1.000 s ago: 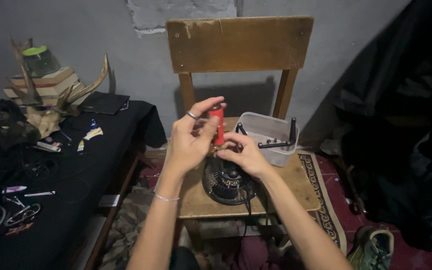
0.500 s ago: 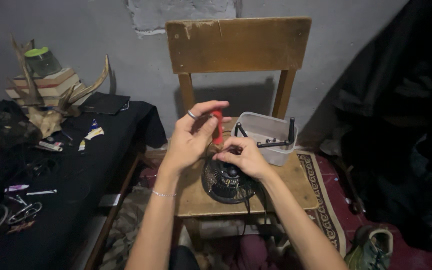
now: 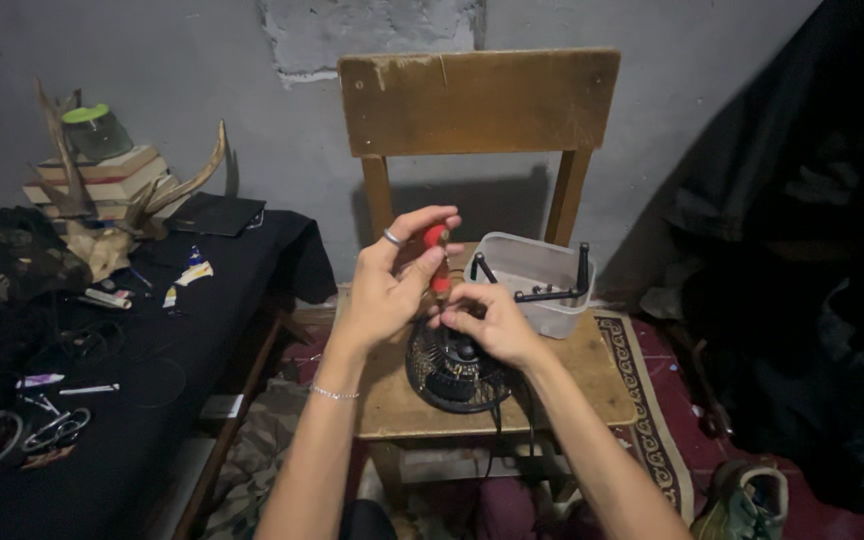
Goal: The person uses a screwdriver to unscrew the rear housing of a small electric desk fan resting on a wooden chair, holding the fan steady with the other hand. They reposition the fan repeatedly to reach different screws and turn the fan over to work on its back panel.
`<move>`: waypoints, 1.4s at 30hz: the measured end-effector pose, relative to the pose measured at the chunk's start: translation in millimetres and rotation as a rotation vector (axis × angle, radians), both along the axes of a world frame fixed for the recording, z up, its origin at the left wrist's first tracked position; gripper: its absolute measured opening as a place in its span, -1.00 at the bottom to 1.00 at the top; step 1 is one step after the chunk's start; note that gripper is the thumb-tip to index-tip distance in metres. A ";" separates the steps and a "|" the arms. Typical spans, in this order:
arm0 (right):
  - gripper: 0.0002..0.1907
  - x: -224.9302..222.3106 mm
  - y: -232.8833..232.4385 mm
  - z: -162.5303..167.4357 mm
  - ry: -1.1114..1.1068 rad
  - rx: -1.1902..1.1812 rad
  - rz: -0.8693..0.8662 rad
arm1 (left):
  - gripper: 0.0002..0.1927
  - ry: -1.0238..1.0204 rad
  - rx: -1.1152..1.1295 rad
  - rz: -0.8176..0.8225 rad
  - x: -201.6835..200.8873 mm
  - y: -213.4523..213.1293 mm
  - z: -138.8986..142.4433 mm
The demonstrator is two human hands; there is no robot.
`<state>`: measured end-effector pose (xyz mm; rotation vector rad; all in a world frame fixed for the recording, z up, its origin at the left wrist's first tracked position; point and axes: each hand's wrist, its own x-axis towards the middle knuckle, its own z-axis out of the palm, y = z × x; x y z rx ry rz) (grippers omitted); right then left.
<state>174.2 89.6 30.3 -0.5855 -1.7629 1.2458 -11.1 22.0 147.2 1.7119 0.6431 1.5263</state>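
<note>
The grey plastered wall (image 3: 202, 80) fills the background, with a patched area at the top centre; a dark mass of cloth (image 3: 812, 250) occupies the right side, its contents not discernible. A low table under a black cover (image 3: 152, 370) runs along the left; it carries a stack of books (image 3: 102, 180) topped by a green-lidded jar (image 3: 95, 130), antlers (image 3: 167, 190), scissors (image 3: 52, 430) and small items too dim to identify. A wooden chair (image 3: 479, 100) stands at centre on a patterned rug (image 3: 652, 400); its seat serves as the work surface. A clear plastic tub (image 3: 537, 270) sits at the rear right of the seat, with black rod-shaped parts (image 3: 552, 292) projecting from it.

The small black fan (image 3: 455, 372) lies on the seat, grille up, directly below both hands; its cable hangs over the front edge; the upper part of the grille is hidden by the hands.

The left hand (image 3: 387, 285) is raised, wrist bent, ring visible, fingers wrapped around the red screwdriver (image 3: 438, 255), which stands nearly upright; the shaft and tip are hidden. The right hand (image 3: 487, 320) rests low on the fan, fingers pinched together at the base of the tool; what they pinch cannot be determined. A shoe (image 3: 742, 500) is cut off at the lower right.
</note>
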 end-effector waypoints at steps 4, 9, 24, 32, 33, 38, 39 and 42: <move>-0.89 -1.7 -0.4 -0.1 -0.034 0.066 0.007 | -0.53 0.131 0.078 0.231 -0.4 -0.5 0.7; -0.84 -4.4 1.1 -4.2 -0.025 -0.032 -0.121 | -0.49 0.198 0.113 0.256 -4.2 -1.9 1.7; -0.84 -4.5 -8.4 5.3 -0.064 -0.028 -0.111 | -0.60 0.009 -0.071 0.046 -12.3 -11.1 7.3; -0.82 -2.8 -11.8 9.6 -0.148 0.096 -0.107 | -0.48 0.117 0.137 0.356 -10.0 -7.3 -1.7; -0.80 -3.1 -11.9 9.0 -0.179 0.092 -0.139 | -0.49 0.149 0.174 0.417 -10.4 -6.8 -2.8; -0.85 -5.1 -8.5 7.1 -0.116 0.055 -0.094 | -0.51 0.112 0.109 0.104 -21.1 -6.8 -5.5; -0.86 -4.4 -8.7 8.0 -0.089 0.053 -0.066 | -0.50 0.076 0.072 0.003 -22.3 -6.7 -6.2; -0.85 -1.5 -12.8 15.7 -0.148 0.039 -0.027 | -0.48 0.124 0.078 0.162 -22.5 -6.2 -9.5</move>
